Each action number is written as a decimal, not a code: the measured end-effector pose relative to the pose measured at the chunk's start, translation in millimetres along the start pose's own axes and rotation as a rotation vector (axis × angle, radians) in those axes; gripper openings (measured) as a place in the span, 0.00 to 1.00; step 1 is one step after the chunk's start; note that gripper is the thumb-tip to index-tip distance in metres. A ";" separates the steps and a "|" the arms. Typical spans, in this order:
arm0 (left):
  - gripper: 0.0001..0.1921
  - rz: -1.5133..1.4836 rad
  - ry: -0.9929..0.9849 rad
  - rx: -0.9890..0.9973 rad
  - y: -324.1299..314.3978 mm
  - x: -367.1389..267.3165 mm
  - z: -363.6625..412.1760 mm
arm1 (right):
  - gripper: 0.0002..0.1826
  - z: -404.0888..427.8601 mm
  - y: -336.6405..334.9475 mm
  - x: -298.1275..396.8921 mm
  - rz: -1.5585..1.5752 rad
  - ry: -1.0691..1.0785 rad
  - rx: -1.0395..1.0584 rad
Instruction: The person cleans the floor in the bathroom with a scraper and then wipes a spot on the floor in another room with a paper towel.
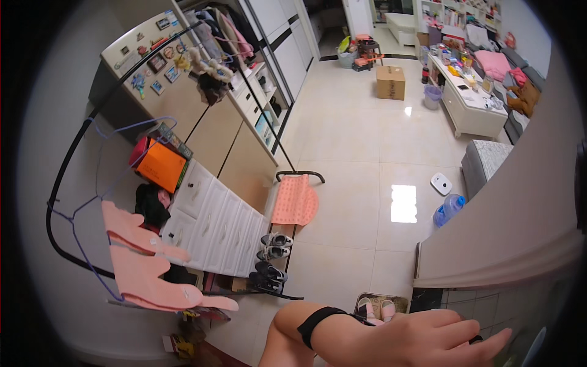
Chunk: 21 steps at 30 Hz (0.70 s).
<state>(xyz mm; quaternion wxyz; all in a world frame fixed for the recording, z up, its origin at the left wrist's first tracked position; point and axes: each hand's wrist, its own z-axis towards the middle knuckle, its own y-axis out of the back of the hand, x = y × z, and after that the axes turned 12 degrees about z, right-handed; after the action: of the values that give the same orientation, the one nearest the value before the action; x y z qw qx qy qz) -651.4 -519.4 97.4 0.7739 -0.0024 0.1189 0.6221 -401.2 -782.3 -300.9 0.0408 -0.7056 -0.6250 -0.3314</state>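
My left hand reaches towards the right across the bottom of the head view, its fingers partly curled. Whether it holds anything cannot be told; a small dark curved piece shows by the fingers. A black band circles the same arm. My right hand is out of view. Just above the left wrist, pale pink slippers rest on a patterned mat. To the left, salmon-pink cloth pieces hang from a blue wire hanger on a black metal clothes rack.
White drawers stand behind the rack, with shoes beside them. A pink perforated mat lies over the rack's base. Farther off are a cardboard box and a white coffee table. A blue water bottle stands near the right wall.
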 end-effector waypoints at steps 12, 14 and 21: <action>0.19 -0.452 0.163 0.358 -4.3 29.9 -2.1 | 0.17 4.6 -5.2 0.4 0.018 -0.089 -0.074; 0.19 -0.405 0.106 0.347 -8.7 28.5 -3.9 | 0.17 9.1 -7.4 1.5 0.016 -0.083 -0.067; 0.22 -0.270 0.016 0.316 13.6 18.3 -3.7 | 0.16 14.6 -13.1 1.2 0.019 -0.056 -0.051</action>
<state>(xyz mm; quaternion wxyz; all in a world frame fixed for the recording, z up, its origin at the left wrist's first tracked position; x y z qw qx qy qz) -661.6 -499.3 92.4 0.8401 0.0979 0.2196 0.4863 -407.1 -771.6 -316.3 0.0085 -0.7213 -0.6106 -0.3269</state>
